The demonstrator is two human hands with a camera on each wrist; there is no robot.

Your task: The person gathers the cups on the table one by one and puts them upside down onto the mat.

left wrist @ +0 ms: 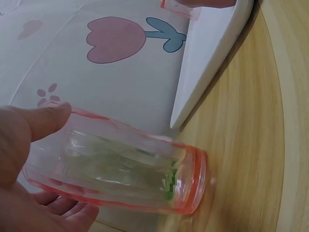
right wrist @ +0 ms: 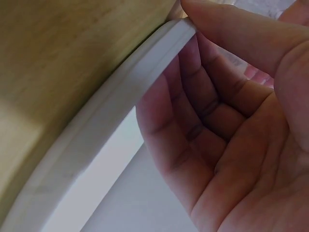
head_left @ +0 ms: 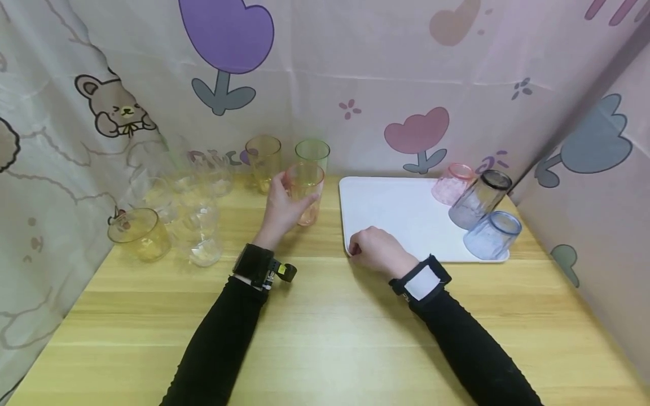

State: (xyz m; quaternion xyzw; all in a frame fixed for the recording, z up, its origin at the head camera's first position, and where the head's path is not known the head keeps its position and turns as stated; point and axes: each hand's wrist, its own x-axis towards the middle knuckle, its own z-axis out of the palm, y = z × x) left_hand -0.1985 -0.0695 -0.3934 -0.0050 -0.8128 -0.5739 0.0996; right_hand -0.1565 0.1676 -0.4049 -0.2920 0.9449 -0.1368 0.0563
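— Cartoon curtains with tulips and a bear closed in the wooden counter [head_left: 325,332] on three sides. What did your left hand [head_left: 281,210] have?

— Your left grip was wrapped around the pink tumbler [head_left: 305,193], thumb on one side and fingers on the other. The tumbler stood at about 11 o'clock from the counter's middle, its base on or just above the wood; I cannot tell which. It sat just beside the white tray [head_left: 396,211], off its left edge.

— And your right hand [head_left: 378,251]?

— It rested at the tray's near left corner. Your thumb lay on the rim and your fingers curled under it, so that grip pinched the tray's edge.

— What else was around?

— At 12 o'clock behind the tumbler stood a yellow glass [head_left: 263,162] and a green glass [head_left: 312,155]. Clear glasses [head_left: 195,217] and an amber cup [head_left: 139,234] clustered at 9 o'clock. At the tray's 2 o'clock side, a pink cup [head_left: 452,183], a grey cup [head_left: 479,198] and a blue cup [head_left: 491,234] sat close together.
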